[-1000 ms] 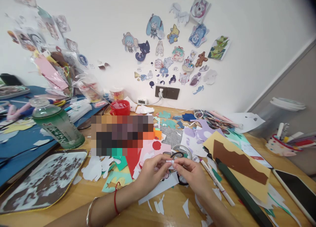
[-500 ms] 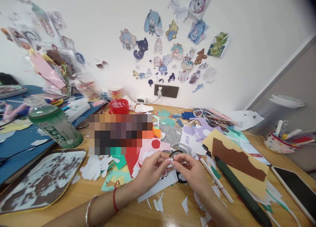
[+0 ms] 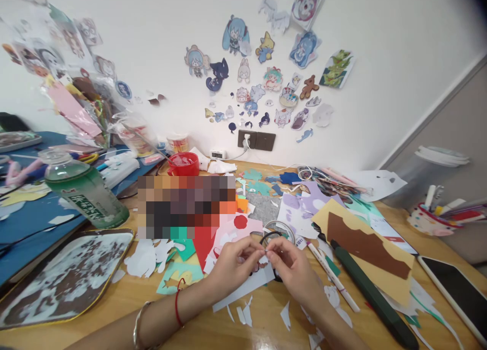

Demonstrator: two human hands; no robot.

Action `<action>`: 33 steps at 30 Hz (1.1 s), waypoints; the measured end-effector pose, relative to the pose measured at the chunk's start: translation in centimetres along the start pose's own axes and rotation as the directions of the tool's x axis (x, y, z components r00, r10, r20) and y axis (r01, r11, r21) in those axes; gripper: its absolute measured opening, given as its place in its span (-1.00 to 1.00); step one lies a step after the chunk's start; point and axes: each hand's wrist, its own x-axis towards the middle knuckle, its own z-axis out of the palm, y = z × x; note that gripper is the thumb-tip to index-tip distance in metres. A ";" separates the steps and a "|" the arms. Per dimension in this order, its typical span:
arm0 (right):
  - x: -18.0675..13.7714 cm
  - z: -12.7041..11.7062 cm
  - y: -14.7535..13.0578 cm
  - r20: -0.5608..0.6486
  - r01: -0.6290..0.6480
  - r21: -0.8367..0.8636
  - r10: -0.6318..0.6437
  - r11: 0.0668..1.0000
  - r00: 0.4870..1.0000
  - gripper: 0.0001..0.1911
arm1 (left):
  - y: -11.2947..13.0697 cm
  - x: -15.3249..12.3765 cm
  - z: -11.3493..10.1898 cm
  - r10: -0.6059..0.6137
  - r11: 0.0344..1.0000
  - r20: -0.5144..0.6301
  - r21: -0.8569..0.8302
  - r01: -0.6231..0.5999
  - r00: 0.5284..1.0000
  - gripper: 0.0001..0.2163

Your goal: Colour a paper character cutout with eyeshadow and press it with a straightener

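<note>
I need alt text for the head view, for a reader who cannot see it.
A person's left hand and right hand pinch a tiny pale piece above a wooden desk strewn with paper scraps. Character cutouts dot the white wall behind.

Marker (image 3: pixel 333 277) as obstacle beside right hand (image 3: pixel 290 259)

Looks like somebody's home to me, the craft corner of a lived-in room. Cartoon cutouts (image 3: pixel 236 34) are stuck all over the white wall (image 3: pixel 388 40), above and around a plain socket (image 3: pixel 256 140). Below, the wooden desk (image 3: pixel 213 332) is strewn with paper scraps (image 3: pixel 247 312), cut coloured sheets (image 3: pixel 367 246) and a marker (image 3: pixel 334 277), and at the right stands a spotted cup (image 3: pixel 426 221) of pens. Among the clutter sit a red mug (image 3: pixel 183 164) and a drink bottle (image 3: pixel 85 190), everyday household stuff.
</note>
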 end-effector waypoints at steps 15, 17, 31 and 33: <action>0.1 0.0 0.1 0.003 -0.002 -0.036 0.002 0.999 1.000 -0.87 | 0.1 0.1 -0.2 0.020 1.000 -0.011 -0.001 -0.020 1.000 -0.79; 0.1 0.0 0.0 0.010 0.006 -0.049 -0.006 0.999 1.000 -0.87 | 0.1 0.0 -0.1 0.022 1.000 -0.007 -0.001 -0.022 1.000 -0.80; -0.1 -0.1 0.4 -0.077 0.060 0.014 -0.059 0.998 0.995 -0.91 | 0.4 0.4 -0.1 -0.036 0.996 0.073 -0.083 0.042 0.997 -0.72; -0.1 0.0 0.5 -0.080 0.051 0.038 -0.048 0.998 0.996 -0.90 | 0.3 0.3 -0.1 -0.030 0.996 0.084 -0.085 0.037 0.996 -0.71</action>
